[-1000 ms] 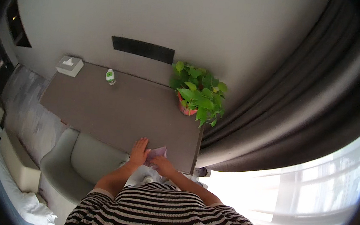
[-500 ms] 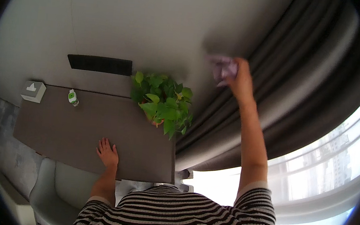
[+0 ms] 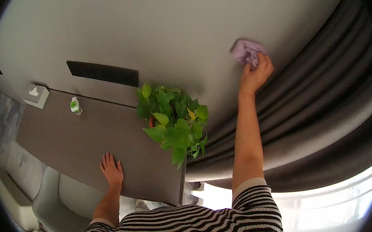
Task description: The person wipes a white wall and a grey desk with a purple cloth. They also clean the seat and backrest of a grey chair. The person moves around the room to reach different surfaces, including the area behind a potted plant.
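High on the right, my right hand (image 3: 257,74) grips a crumpled light purple cloth (image 3: 248,50) against the grey wall (image 3: 158,29). The arm is stretched out past the dark curtain. My left hand (image 3: 112,170) lies flat on the brown desk (image 3: 82,138), near its front edge, with the fingers spread and nothing in them. A leafy green potted plant (image 3: 174,121) stands at the desk's right end, between my two arms. Its pot is mostly hidden by leaves.
A white bottle with a green label (image 3: 76,105) and a grey tissue box (image 3: 36,96) stand along the desk's back left. A black panel (image 3: 103,73) sits on the wall. Dark curtains (image 3: 323,110) hang right, beside a bright window (image 3: 327,221). A pale chair (image 3: 61,198) is at the desk's front.
My right hand has moved the cloth up and to the right along the wall. The left hand still rests on the desk. The view has shifted slightly.
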`<state>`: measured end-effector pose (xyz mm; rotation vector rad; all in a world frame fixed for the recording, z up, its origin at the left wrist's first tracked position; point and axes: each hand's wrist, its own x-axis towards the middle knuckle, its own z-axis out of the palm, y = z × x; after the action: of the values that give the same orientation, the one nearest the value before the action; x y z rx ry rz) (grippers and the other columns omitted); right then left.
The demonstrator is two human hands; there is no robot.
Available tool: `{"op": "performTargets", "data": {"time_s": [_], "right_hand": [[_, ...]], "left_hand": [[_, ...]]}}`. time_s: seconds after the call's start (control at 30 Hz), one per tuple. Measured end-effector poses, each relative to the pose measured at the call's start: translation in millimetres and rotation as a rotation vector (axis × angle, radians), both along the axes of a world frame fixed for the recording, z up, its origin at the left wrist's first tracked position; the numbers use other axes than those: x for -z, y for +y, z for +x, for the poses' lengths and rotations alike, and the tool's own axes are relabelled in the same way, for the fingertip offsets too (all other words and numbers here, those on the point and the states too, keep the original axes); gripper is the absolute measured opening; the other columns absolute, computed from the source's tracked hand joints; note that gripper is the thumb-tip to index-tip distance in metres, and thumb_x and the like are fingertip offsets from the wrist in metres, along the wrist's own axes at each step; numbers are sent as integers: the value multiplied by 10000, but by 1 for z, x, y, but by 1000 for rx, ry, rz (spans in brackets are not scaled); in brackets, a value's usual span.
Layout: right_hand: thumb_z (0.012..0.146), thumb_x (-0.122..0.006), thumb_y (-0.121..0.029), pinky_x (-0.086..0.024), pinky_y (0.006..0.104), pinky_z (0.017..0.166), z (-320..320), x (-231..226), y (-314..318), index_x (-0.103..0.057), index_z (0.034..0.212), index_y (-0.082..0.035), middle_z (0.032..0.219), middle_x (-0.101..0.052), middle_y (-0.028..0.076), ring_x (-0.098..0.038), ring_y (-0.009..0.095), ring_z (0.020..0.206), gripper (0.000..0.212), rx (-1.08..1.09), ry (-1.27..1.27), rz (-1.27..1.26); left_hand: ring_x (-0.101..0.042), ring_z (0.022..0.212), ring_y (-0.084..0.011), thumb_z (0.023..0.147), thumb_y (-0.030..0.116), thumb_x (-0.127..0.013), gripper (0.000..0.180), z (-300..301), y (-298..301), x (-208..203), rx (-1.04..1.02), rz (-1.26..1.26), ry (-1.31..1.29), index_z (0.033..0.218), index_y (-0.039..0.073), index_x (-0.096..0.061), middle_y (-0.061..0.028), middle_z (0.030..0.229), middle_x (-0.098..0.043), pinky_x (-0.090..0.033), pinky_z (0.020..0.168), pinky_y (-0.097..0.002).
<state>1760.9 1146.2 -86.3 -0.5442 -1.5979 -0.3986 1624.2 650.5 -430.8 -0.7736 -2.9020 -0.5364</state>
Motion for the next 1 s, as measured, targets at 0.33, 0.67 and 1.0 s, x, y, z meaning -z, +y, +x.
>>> {"op": "performTargets", "data": {"time_s": [0.33, 0.67, 1.0], "right_hand": [[534, -718, 65, -455, 408, 853, 50, 140, -40, -603, 1061, -125, 1064, -538, 105, -503, 328, 1009, 572, -111, -510, -476], [627, -642, 4, -444, 398, 814, -83, -36, -104, -627, 1011, -146, 1047, -582, 79, -543, 292, 971, 412, -438, -555, 206], [700, -586, -67, -407, 399, 888, -79, 67, -73, -633, 951, -122, 1137, -548, 48, -495, 271, 1077, 261, -454, -1023, 247]], "left_hand": [[-280, 1360, -299, 927, 270, -463, 475, 0, 0, 6, 2, -9, 20, 1343, 44, -417, -115, 1443, -365, -165, 1114, -506], [-277, 1363, -282, 913, 266, -475, 477, -2, -1, 8, -12, 20, 1, 1342, 66, -419, -80, 1443, -372, -162, 1121, -495], [-267, 1367, -260, 913, 269, -470, 491, -3, -3, 8, -15, -18, -20, 1360, 76, -405, -67, 1449, -359, -154, 1126, -488]]}}
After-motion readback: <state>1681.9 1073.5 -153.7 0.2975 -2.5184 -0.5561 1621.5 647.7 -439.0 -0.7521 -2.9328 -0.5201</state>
